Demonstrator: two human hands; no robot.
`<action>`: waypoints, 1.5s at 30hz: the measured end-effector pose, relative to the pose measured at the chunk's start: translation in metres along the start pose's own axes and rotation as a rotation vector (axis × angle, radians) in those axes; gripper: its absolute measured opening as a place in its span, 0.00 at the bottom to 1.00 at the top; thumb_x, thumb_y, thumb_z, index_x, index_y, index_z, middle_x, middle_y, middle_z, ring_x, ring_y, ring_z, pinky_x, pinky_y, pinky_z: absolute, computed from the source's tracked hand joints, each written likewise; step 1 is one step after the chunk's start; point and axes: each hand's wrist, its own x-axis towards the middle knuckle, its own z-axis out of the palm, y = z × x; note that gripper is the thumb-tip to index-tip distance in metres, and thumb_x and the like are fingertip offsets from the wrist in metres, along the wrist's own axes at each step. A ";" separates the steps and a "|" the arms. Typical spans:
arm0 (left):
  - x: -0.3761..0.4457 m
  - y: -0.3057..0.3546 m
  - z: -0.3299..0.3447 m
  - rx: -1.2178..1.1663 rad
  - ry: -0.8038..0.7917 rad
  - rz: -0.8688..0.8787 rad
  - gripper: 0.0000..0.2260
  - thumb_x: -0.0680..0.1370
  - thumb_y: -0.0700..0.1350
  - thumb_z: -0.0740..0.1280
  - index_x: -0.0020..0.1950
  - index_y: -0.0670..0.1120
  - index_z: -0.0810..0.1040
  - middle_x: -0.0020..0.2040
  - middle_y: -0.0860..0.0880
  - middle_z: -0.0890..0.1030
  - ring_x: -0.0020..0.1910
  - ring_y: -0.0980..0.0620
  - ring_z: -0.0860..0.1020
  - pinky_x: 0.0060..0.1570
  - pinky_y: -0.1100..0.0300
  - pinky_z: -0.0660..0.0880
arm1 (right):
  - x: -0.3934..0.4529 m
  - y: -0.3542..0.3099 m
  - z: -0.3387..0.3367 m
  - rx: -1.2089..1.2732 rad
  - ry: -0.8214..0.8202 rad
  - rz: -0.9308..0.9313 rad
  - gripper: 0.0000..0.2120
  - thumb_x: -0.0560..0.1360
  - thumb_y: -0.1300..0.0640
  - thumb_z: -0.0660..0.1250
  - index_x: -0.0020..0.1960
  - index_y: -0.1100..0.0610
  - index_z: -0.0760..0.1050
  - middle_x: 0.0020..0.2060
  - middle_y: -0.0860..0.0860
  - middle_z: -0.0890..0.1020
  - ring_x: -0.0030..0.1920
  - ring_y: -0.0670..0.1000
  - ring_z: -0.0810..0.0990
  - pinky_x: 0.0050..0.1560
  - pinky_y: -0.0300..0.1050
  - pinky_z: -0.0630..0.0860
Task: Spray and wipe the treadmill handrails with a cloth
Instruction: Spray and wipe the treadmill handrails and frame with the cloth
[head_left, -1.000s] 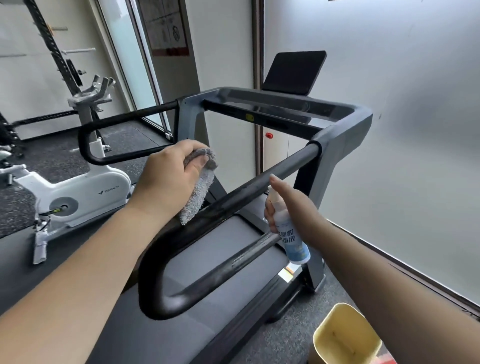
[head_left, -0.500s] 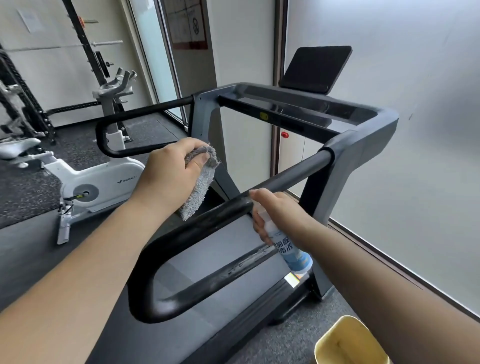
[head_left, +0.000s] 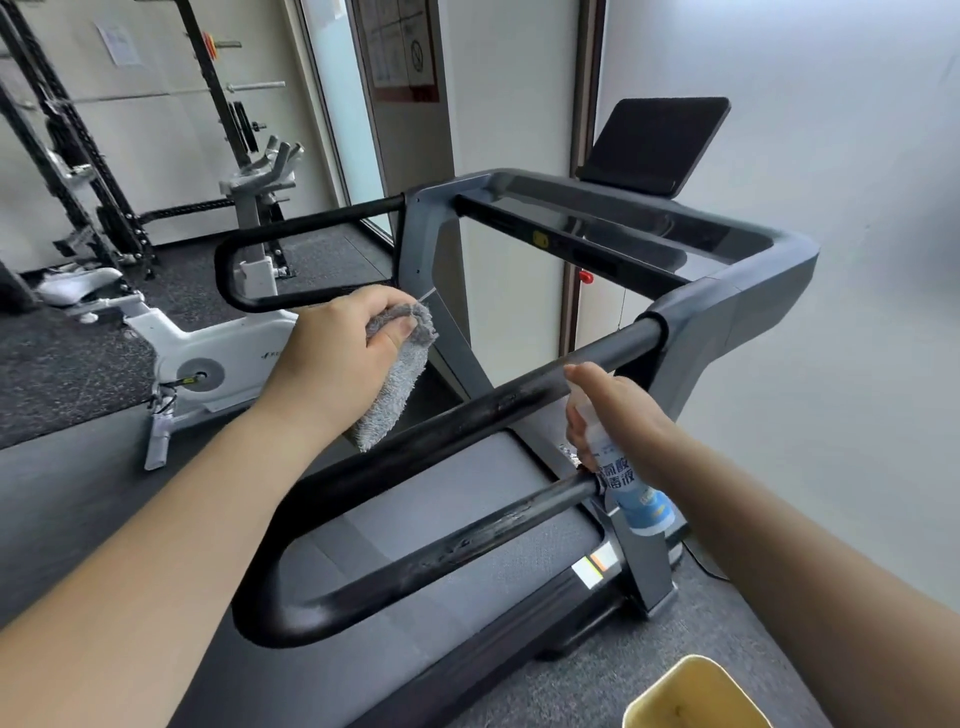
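Note:
The treadmill's near black looped handrail (head_left: 467, 415) runs diagonally across the middle, its lower bar (head_left: 467, 545) scuffed. A second looped handrail (head_left: 291, 228) sits on the far left side. My left hand (head_left: 337, 364) holds a bunched grey cloth (head_left: 395, 384) just above and left of the near rail's upper bar, apart from it. My right hand (head_left: 618, 415) grips a small white and blue spray bottle (head_left: 623, 483) beside that bar, index finger on top of the nozzle, which points at the rail.
The treadmill console (head_left: 649, 228) with a dark screen (head_left: 660, 140) stands ahead against a white wall. A white exercise bike (head_left: 208, 353) and a black rack (head_left: 78, 156) are on the left. A yellow bin (head_left: 691, 696) sits on the floor at bottom right.
My right hand with the bottle slid along the upper bar toward the near end, then back toward the console end. The view shifted slightly; my left hand with the cloth held its place.

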 end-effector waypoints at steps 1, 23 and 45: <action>0.000 0.004 0.004 -0.012 -0.015 0.018 0.07 0.78 0.48 0.64 0.53 0.56 0.79 0.35 0.61 0.76 0.35 0.60 0.74 0.33 0.76 0.63 | 0.001 0.002 -0.003 0.029 0.011 -0.002 0.28 0.78 0.42 0.56 0.27 0.59 0.69 0.24 0.60 0.73 0.22 0.55 0.69 0.29 0.42 0.71; 0.008 0.066 0.162 0.675 -0.321 0.416 0.32 0.78 0.60 0.56 0.77 0.50 0.46 0.78 0.45 0.51 0.74 0.43 0.56 0.69 0.44 0.58 | 0.006 0.031 -0.056 0.199 0.097 0.018 0.29 0.74 0.36 0.59 0.25 0.57 0.70 0.25 0.59 0.74 0.24 0.56 0.71 0.29 0.42 0.71; 0.035 0.085 0.183 0.578 -0.367 0.270 0.34 0.78 0.60 0.58 0.76 0.44 0.51 0.73 0.43 0.63 0.70 0.44 0.63 0.65 0.49 0.63 | -0.001 0.036 -0.052 0.215 -0.017 0.015 0.28 0.78 0.40 0.58 0.29 0.60 0.69 0.25 0.58 0.74 0.22 0.55 0.71 0.27 0.40 0.71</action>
